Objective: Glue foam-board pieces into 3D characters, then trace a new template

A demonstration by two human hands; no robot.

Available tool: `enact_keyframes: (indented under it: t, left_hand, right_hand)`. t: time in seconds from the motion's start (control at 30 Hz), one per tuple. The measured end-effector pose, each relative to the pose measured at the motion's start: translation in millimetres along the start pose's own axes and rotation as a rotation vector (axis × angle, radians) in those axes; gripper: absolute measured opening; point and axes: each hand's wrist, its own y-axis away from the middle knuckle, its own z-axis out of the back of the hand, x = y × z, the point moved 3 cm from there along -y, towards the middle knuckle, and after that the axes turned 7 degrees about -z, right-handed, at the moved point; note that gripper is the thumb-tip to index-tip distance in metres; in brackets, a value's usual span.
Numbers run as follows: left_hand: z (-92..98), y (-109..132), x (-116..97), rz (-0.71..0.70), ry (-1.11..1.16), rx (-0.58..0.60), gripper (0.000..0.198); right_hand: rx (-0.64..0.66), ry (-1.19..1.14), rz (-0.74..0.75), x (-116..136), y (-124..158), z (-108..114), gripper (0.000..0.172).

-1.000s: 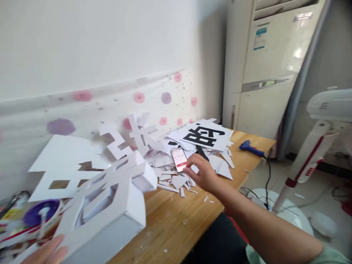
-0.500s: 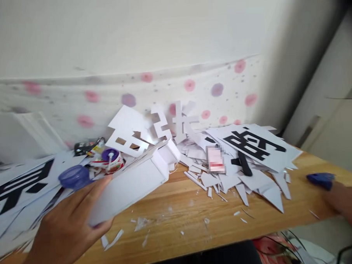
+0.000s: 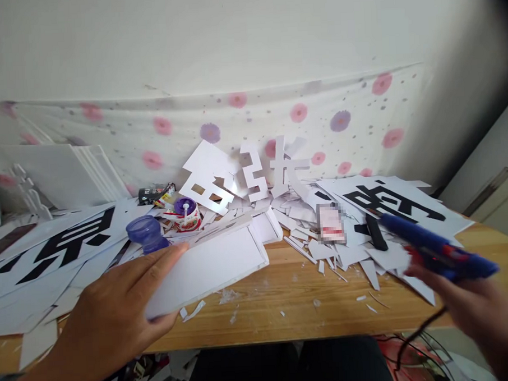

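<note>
My left hand (image 3: 112,314) grips the near corner of a white foam-board box-shaped piece (image 3: 215,262), holding it tilted on the wooden table (image 3: 293,307). My right hand (image 3: 473,310) is closed round a blue glue gun (image 3: 433,247), lifted above the table's right side with its nozzle pointing left; a black cord hangs from it. Between the hands lie white foam scraps (image 3: 349,259) and a phone (image 3: 330,223).
White cut-out characters (image 3: 245,177) lean on the dotted wall cloth. Sheets printed with black characters lie at left (image 3: 66,243) and right (image 3: 401,203). A purple cup (image 3: 146,233), a tape roll (image 3: 185,213) and a black marker (image 3: 376,233) sit among the paper.
My right hand picked up the blue glue gun from the table's right end and raised it. My left hand lowered the foam-board piece flatter. The view swung left.
</note>
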Motion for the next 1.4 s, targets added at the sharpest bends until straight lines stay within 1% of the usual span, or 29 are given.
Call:
enact_keyframes:
  t: [0.03,0.07,0.17,0.27,0.37,0.47,0.6,0.73,0.9,1.1,1.27,1.4]
  left_hand:
    - [2.2,-1,-2,-0.013,0.005,-0.003,0.067]
    - [4.4,-2,-3,-0.028,0.007,-0.006,0.069]
    - [9.4,0,-5,-0.066,0.020,-0.035,0.071]
    - [10.0,7,-2,-0.065,0.037,-0.039,0.071]
    - [7.0,16,2,-0.034,0.065,-0.009,0.072]
    - [4.3,23,6,0.016,0.124,0.008,0.073]
    - [2.0,25,10,0.038,0.184,0.021,0.074]
    - [-1.0,27,13,0.079,0.218,0.059,0.075]
    - [-1.9,30,15,0.118,0.223,0.099,0.075]
    - [2.4,26,14,0.085,0.203,0.081,0.075]
    - [5.1,19,13,0.072,0.202,0.061,0.073]
    - [6.8,18,12,0.057,0.203,0.044,0.075]
  right_hand:
    - [0.007,-0.068,0.035,19,11,-20,0.029]
    - [0.059,-0.097,0.052,38,20,-41,0.029]
    - [0.272,-0.112,0.152,84,42,-96,0.020]
    - [0.399,-0.122,0.226,111,53,-129,0.017]
    - [0.455,-0.083,0.261,120,57,-147,0.016]
    - [0.462,-0.025,0.249,121,60,-155,0.016]
    - [0.440,0.039,0.240,125,62,-155,0.017]
    - [0.383,0.071,0.290,133,63,-151,0.017]
    - [0.354,0.127,0.330,138,65,-151,0.018]
    - [0.291,0.198,0.409,142,67,-152,0.010]
    - [0.211,0.286,0.446,143,68,-151,0.015]
    - [0.200,0.313,0.448,144,69,-150,0.017]
